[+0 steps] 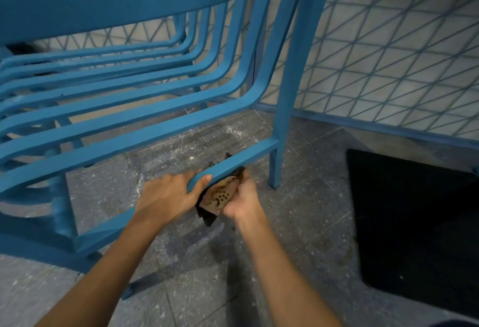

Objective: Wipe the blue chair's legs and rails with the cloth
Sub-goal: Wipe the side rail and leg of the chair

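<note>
From where I stand, the blue slatted metal chair [129, 2] fills the left and far side of the scene, its curved seat slats running off to the left. Its low side rail [248, 154] slants from near left to far right. The person's left hand [168, 195] is wrapped over that rail, fingers on top and thumb curled round its near edge, steadying it.

Just right of that hand, a brown cloth with dark spots [220, 197] is bunched against the rail's underside. The right hand [245, 201] grips it, fingers curled round the fabric from below. Further right stands the chair's tall upright leg [287, 93], apart from the cloth but near it. A black mat [414, 223] lies on the grey speckled floor [298, 236] at the far right.

I judge the work to be midway along this one rail, close to the end where it meets the leg. The paint looks alike everywhere, so I cannot tell which parts are already wiped. The upright leg, the left legs and the other rails probably remain.
</note>
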The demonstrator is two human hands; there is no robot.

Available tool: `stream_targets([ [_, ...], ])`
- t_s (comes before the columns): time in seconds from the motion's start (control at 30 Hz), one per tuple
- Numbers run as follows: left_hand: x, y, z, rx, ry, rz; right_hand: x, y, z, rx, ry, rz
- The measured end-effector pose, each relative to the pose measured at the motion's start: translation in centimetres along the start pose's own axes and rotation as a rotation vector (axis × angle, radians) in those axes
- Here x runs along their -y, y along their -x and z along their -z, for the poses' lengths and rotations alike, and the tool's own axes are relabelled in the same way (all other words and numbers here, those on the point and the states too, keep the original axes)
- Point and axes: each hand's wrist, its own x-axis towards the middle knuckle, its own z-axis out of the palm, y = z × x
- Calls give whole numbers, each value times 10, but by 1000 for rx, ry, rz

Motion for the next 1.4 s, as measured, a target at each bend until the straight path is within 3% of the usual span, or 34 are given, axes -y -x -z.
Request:
stream_targets([
  [0.17,-2,1,4,-5,29,-22,57,-17,12,-156,-248,309],
  [0.27,-3,0,6,8,17,-17,60,-27,10,-183,-306,364],
  [0.33,-4,-1,6,23,2,-11,45,-31,7,-135,-302,343],
  [0.47,-3,-5,3,59,0,46,-6,-22,-5,-54,-162,74],
  [0.53,-3,-6,3,82,-2,71,-23,-14,-9,-53,-122,29],
  [0.77,5,35,32,26,211,7,25,18,2,-38,-335,352],
  [0.87,30,83,46,-75,170,3,10,33,-18,-68,-280,365],
  [1.0,55,113,45,17,119,139,-65,35,-41,-16,-135,230],
  [1.17,58,101,35,99,67,83,-148,34,-46,9,1,-46],
  [1.27,64,102,32,164,100,66,-154,39,-41,42,26,-123],
  [1.4,69,106,30,127,195,64,-100,47,-19,1,8,173],
])
